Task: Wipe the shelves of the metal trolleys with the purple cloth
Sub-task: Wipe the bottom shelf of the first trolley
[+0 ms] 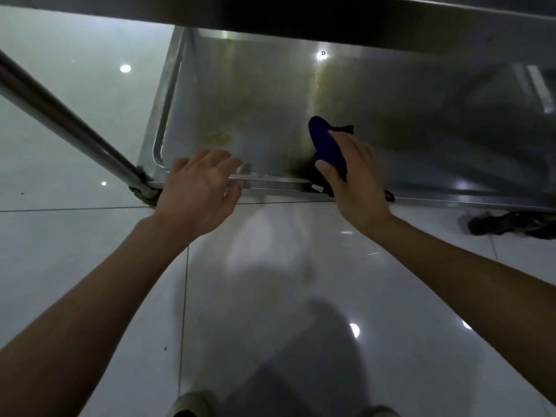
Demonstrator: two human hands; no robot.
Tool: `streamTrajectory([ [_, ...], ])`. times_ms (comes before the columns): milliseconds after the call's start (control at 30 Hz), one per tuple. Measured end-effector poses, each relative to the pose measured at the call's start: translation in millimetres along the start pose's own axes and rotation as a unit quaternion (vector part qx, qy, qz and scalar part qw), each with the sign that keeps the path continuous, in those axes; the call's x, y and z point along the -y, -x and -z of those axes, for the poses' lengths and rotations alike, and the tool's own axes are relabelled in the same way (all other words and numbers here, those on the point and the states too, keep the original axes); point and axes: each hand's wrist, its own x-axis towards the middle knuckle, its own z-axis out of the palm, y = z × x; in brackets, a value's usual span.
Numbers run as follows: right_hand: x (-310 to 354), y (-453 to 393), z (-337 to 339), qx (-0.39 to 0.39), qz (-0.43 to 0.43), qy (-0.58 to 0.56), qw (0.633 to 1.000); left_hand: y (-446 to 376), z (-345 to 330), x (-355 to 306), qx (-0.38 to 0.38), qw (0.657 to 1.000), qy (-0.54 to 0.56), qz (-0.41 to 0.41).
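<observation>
The person is bent low over the bottom shelf of the stainless-steel trolley (301, 94), a flat, dull-shining tray with a raised lip, tucked under the dark underside of the shelf above. The right hand (358, 179) has the dark purple cloth (326, 142) bunched beneath it, thumb and fingers curled round the wad and pressing it onto the metal just inside the near rim; a tail of cloth hangs over that rim. The left hand (198, 188) holds nothing, its fingers spread and loose, resting on or just above the front edge near the corner where the slanted round metal leg (72, 124) joins the frame; I cannot tell whether it actually bears weight there. Yellowish smears (219, 135) show on the shelf to the left of the cloth, and a paler streak runs back towards the far side, so most of this tray looks unwiped. To my eye the job wants the cloth opened flatter under the palm, long overlapping passes from the back edge forward, firm pressure over the stains, and a run along the lip's inner crease where grime collects. Bracing the trolley with the free hand should stop it rolling on the glossy white tiled floor (90, 266).
</observation>
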Motion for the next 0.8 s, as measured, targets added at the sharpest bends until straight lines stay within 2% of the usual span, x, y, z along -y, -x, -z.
streamTrajectory([
  [67,-8.6,2.9,-12.3,0.103,-0.016,0.099,0.990,3.4,-7.9,4.9,-0.001,1.000,0.003,0.007],
  [133,-12.7,10.2,-27.8,0.157,-0.015,0.154,0.975,8.1,-16.1,10.3,-0.005,1.000,0.008,0.010],
  [367,-9.7,14.1,-47.2,0.088,-0.034,0.194,0.976,24.1,-30.7,32.8,-0.023,0.998,-0.028,0.042],
  [567,-2.8,7.1,-59.0,0.030,-0.108,0.183,0.977,29.4,-41.9,43.9,-0.052,0.995,-0.046,0.076],
  [733,4.6,14.6,-55.1,-0.039,-0.090,0.085,0.992,32.1,-40.5,48.3,-0.073,0.993,-0.031,0.085],
  [800,0.4,21.5,-49.9,-0.026,-0.086,0.046,0.995,34.1,-39.4,54.3,-0.066,0.992,-0.032,0.104],
])
